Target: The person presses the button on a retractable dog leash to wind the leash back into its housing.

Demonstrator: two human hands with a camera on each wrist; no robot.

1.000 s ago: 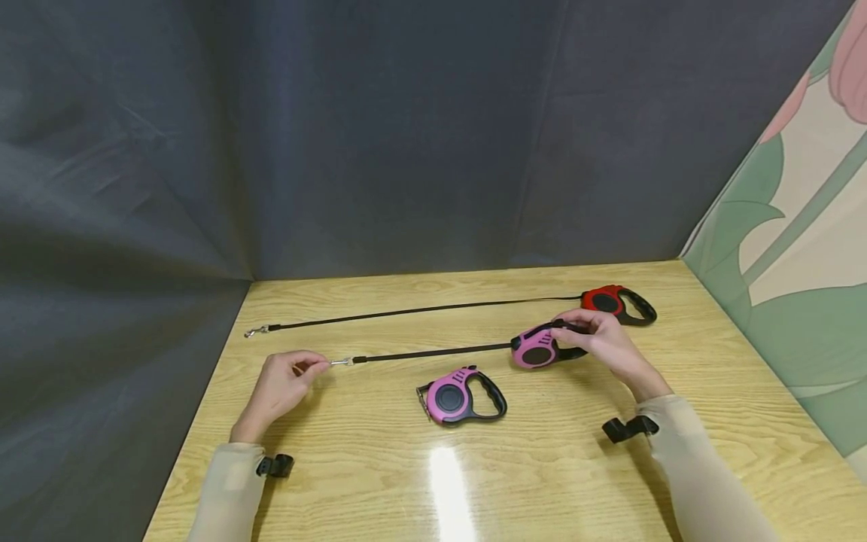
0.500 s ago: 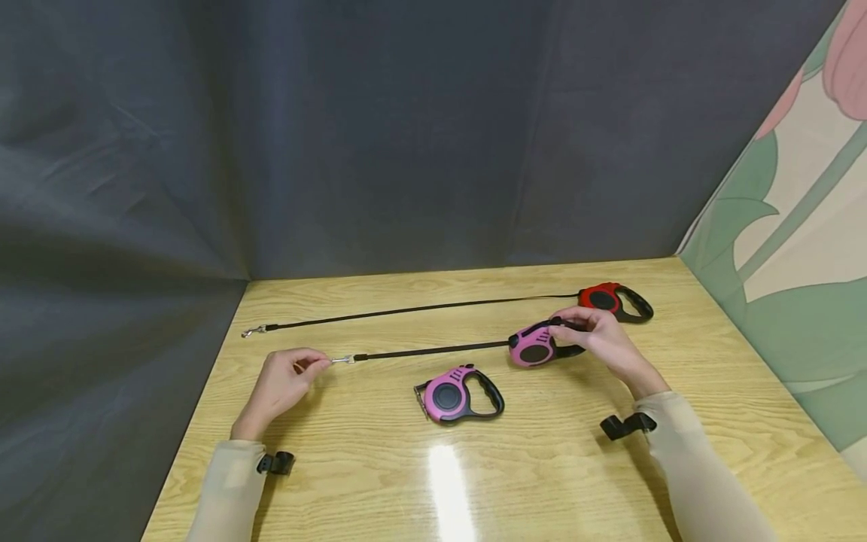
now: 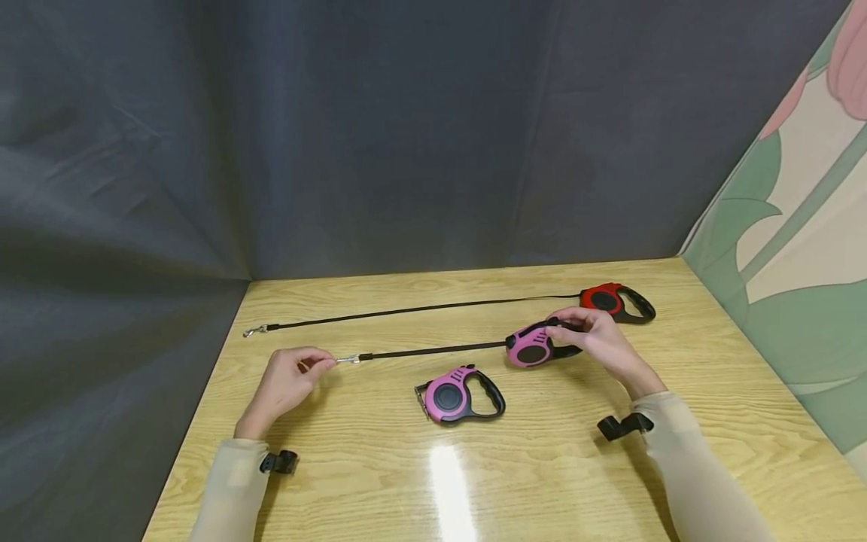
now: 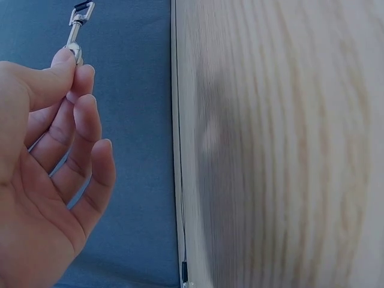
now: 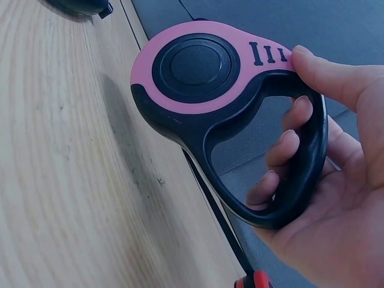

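Note:
A pink and black retractable leash (image 3: 531, 346) is held in my right hand (image 3: 599, 342), its fingers curled through the black handle (image 5: 312, 156) and the thumb on the pink shell. From its nose a black strap (image 3: 433, 351) runs left in a straight line to a silver snap hook (image 3: 348, 359). Thumb and index finger of my left hand (image 3: 287, 384) pinch the end of that hook; the other fingers curve loosely, as the left wrist view shows. Between the hands, closer to me, a second pink leash (image 3: 448, 397) lies on the table with its strap wound in.
Behind, a red and black retractable leash (image 3: 603, 299) lies on the wooden table (image 3: 542, 467), its strap (image 3: 420, 308) drawn out left to a metal hook (image 3: 256, 331). A dark cloth (image 3: 406, 150) hangs at the back and left. A flowered panel (image 3: 806, 263) borders the right.
Both hands have come slightly closer together, the left a little to the right with the hook and the right a little to the left with the leash. The other leashes stay put.

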